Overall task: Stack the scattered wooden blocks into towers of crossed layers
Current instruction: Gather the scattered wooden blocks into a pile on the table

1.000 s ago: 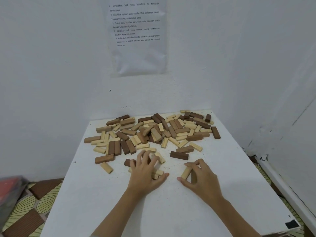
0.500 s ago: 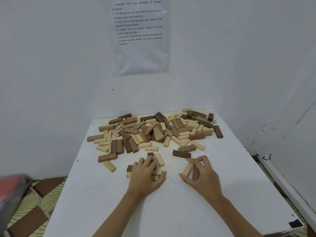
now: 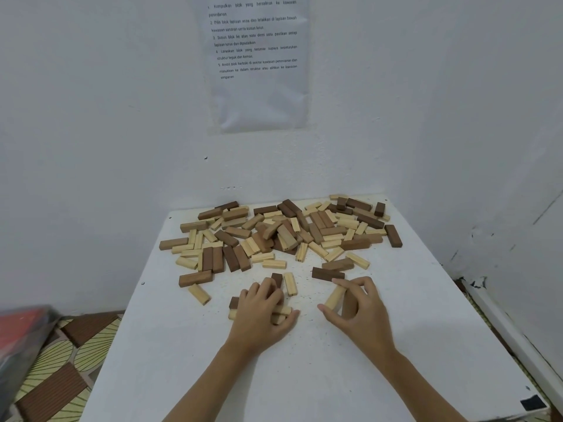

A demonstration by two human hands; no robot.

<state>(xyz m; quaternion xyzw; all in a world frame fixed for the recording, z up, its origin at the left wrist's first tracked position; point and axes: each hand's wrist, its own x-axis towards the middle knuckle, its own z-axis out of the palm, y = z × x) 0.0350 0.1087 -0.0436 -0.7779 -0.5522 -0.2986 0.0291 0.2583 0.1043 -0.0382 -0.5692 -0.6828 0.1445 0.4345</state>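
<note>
Several light and dark wooden blocks lie in a scattered heap (image 3: 283, 233) across the far half of the white table (image 3: 304, 376). My left hand (image 3: 262, 315) lies over a small cluster of blocks (image 3: 281, 310) near the middle, its fingers curled round them; a dark block (image 3: 276, 279) pokes out past the fingertips. My right hand (image 3: 359, 312) pinches a light block (image 3: 334, 297) between thumb and fingers and covers a dark block (image 3: 349, 303) standing beside it. A loose light block (image 3: 290, 283) lies between the hands.
White walls close in behind and to the right of the table. A printed instruction sheet (image 3: 259, 62) hangs on the back wall. A dark block (image 3: 327, 274) lies just beyond my right hand. A patterned floor (image 3: 61, 360) and a red-grey object (image 3: 21, 333) are at the left.
Both hands stay on their blocks, with only slight finger shifts. The camera has tilted a little, so the table sits slightly lower in the view.
</note>
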